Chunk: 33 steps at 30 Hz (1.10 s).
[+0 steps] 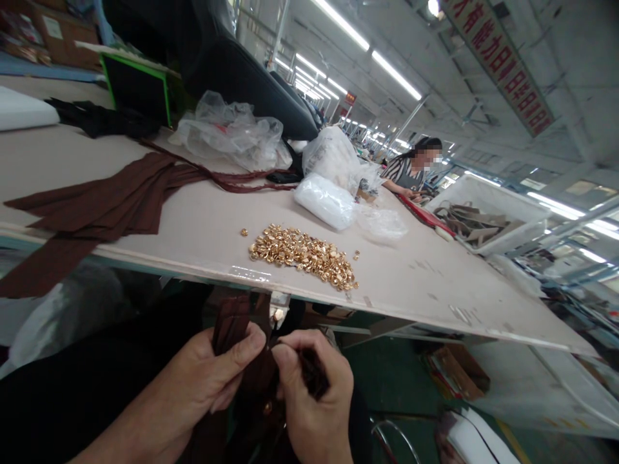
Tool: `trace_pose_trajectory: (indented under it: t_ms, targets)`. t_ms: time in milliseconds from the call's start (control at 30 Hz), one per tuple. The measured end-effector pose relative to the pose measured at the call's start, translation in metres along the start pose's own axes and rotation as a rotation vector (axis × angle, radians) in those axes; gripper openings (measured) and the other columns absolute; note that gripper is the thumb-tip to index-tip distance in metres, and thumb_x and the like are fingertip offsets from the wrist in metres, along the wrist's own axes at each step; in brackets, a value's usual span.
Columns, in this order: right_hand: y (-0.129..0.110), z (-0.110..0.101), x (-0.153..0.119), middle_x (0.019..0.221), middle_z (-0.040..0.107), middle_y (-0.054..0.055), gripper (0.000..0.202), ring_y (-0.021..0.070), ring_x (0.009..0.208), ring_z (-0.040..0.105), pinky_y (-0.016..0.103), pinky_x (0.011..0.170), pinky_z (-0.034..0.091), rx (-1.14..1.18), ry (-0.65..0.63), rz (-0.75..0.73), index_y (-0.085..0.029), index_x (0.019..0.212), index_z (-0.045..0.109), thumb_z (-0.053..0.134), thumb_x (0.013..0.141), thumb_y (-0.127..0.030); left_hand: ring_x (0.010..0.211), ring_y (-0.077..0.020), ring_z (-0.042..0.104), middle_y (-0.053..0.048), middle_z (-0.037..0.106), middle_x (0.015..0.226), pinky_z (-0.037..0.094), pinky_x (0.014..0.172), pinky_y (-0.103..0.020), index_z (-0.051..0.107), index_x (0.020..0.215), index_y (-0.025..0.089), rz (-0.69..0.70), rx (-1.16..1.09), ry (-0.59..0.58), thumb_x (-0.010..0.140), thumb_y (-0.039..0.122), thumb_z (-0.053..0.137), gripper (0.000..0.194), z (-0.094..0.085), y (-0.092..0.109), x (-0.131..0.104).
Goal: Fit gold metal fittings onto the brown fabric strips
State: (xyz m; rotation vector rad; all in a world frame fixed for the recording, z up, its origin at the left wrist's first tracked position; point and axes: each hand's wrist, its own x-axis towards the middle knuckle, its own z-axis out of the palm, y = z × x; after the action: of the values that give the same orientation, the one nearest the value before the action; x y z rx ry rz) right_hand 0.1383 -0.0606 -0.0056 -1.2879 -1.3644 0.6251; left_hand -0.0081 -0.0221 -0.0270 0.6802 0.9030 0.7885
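From where I stand, the person's left hand (pixel 227 370) has its grip clenched on a bundle of flat, dark brown fabric-like strips (pixel 231 322), thumb pressed on top, held in front of the tabletop (pixel 425 277) and below its edge. The right hand (pixel 316 386) is curled around a gathered bit of dark brown material (pixel 312 374), thumb and forefinger pinched close together; whether a small metal piece is caught there too, I can't tell.

Just above the fingers, at the tabletop's edge, a pale metal fitting (pixel 279 303) carries a small, shiny gold-coloured piece. Lower down, between the hands, a round gold-coloured stud (pixel 267 407) shows against the brown, so I'd judge that at least one piece is already in place.

Plenty looks left over: a broad heap of loose, gold-coloured metal pieces (pixel 302 254) lies near the tabletop's front edge, and a fanned stack of long, flat, dark brown strips (pixel 111 193) rests to the left, with no gold visible on it. How many are finished, the hands hide.
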Motion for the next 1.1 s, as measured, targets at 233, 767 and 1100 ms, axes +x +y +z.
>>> trace_pose_trajectory:
  t_ms: [233, 767, 1100]
  targets:
    - [0.000, 0.006, 0.005, 0.049, 0.051, -0.007, 0.037, 0.0074, 0.039, 0.041, 0.019, 0.039, 0.036, 0.397, -0.040, 0.449, -0.018, 0.071, 0.064, 0.085, 0.075, -0.048, 0.044, -0.0086, 0.036, 0.009, 0.043, 0.044, 0.035, 0.044, -0.017, 0.072, 0.077, 0.023, 0.000, -0.110, -0.020, 0.072, 0.058, 0.087, 0.038, 0.005, 0.003, -0.005]
    - [0.005, 0.013, 0.016, 0.040, 0.045, -0.008, 0.030, 0.0054, 0.033, 0.032, 0.017, 0.036, 0.028, 0.799, -0.088, 0.695, -0.020, 0.060, 0.054, 0.076, 0.072, -0.035, 0.041, -0.0069, 0.035, 0.008, 0.047, 0.039, 0.025, 0.041, -0.015, 0.064, 0.063, 0.021, -0.019, -0.030, 0.050, 0.056, 0.060, 0.093, 0.049, 0.007, 0.018, 0.003]
    - [0.005, 0.017, 0.024, 0.047, 0.051, -0.006, 0.027, 0.0037, 0.034, 0.034, 0.016, 0.035, 0.027, 0.793, -0.058, 0.690, -0.018, 0.057, 0.056, 0.076, 0.066, -0.033, 0.039, -0.0044, 0.029, 0.007, 0.051, 0.040, 0.017, 0.040, -0.016, 0.066, 0.064, 0.020, -0.042, 0.060, 0.094, 0.054, 0.061, 0.092, 0.050, 0.008, 0.020, 0.008]
